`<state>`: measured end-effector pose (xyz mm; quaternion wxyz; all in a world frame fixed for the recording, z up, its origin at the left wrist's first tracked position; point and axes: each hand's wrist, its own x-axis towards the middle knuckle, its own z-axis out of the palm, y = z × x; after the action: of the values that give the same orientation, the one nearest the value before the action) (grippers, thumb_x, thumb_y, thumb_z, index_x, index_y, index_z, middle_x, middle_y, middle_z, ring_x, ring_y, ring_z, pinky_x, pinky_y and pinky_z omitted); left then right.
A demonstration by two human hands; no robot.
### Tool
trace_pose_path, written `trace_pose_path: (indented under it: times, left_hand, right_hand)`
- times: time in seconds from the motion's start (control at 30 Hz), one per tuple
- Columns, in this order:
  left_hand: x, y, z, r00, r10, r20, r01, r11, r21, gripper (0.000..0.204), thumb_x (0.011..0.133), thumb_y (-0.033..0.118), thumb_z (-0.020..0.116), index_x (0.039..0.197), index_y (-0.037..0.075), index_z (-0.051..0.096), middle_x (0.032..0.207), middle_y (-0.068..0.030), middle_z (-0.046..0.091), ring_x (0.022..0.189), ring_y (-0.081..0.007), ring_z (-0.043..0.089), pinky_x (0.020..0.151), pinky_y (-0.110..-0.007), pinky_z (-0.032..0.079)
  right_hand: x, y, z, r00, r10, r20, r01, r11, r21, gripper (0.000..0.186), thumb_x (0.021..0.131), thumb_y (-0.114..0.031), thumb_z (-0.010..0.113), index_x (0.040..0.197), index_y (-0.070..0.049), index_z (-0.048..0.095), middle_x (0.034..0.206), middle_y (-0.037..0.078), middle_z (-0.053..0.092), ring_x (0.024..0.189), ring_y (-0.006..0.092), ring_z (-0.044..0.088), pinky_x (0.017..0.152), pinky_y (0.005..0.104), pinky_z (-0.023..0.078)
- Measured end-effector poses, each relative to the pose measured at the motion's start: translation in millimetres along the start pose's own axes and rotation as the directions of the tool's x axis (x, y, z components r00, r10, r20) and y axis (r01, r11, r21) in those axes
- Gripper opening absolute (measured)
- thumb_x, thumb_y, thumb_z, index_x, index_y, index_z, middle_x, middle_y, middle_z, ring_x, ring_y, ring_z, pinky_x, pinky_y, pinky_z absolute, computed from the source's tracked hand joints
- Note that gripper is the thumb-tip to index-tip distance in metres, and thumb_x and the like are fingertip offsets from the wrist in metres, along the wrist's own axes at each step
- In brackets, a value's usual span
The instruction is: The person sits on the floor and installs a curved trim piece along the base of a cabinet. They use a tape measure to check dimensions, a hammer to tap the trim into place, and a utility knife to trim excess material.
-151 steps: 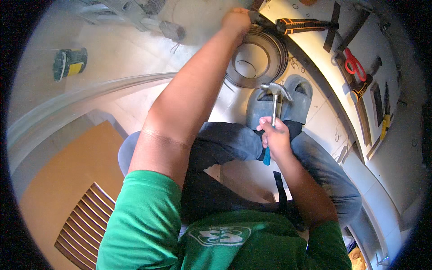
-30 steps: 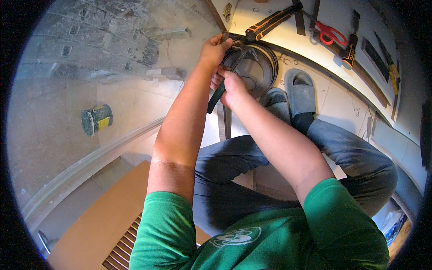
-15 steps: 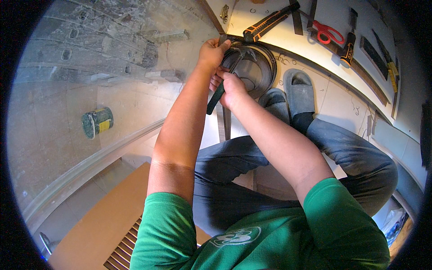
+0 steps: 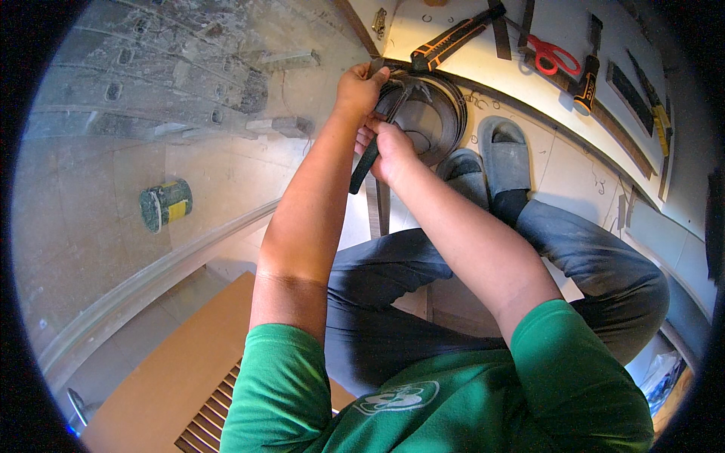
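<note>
My left hand [image 4: 361, 90] pinches a dark flat strip [image 4: 375, 65] at the near corner of a white board [image 4: 529, 98]. Just below it, my right hand [image 4: 381, 147] grips a hammer by its dark green handle [image 4: 363, 171]; the metal head [image 4: 419, 92] lies over a coil of dark edge banding [image 4: 449, 117]. The hammer's shaft is partly hidden by my fingers. A black-and-orange utility knife [image 4: 451, 44] lies on the board just right of my left hand.
On the board are red scissors [image 4: 551, 57], a chisel [image 4: 587, 79] and several dark strips. Grey slippers [image 4: 504, 155] rest by the coil. A glass pane [image 4: 113, 151] stands at left, with a green can [image 4: 165, 204] seen through it and a brown slotted panel [image 4: 158, 385] below.
Since five seconds ago, my right hand has carried the hammer up and left to beside my left hand, over the coil. Over the last second both hands are almost still.
</note>
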<state>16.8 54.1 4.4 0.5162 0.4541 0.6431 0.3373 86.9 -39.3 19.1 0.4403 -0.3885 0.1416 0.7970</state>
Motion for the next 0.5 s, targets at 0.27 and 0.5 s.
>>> trace_pose_path:
  times: [0.27,0.5]
  left_hand:
    - [1.1,1.2,-3.8,1.0,-0.021,0.02,0.021,1.0,0.02,0.03,0.094,0.025,0.073,0.114,0.003,0.071,0.084,0.0007,0.066,0.07,-0.0094,0.054,0.065,-0.025,0.044]
    - [-1.3,2.1,-0.5,1.0,-0.025,-0.008,0.025,1.0,-0.016,0.028,0.094,0.025,0.073,0.112,0.004,0.072,0.082,0.0016,0.065,0.07,-0.0095,0.053,0.064,-0.025,0.043]
  right_hand:
    - [2.2,1.9,-1.0,1.0,-0.006,0.002,0.006,1.0,0.007,0.011,0.099,-0.013,0.055,0.105,-0.008,0.063,0.093,0.005,0.066,0.087,0.0209,0.067,0.086,0.0363,0.058]
    - [9.0,2.1,-5.8,0.999,0.012,0.042,-0.013,1.0,0.019,0.008,0.098,-0.013,0.059,0.102,-0.009,0.063,0.088,0.003,0.064,0.085,0.0211,0.067,0.083,0.0352,0.058]
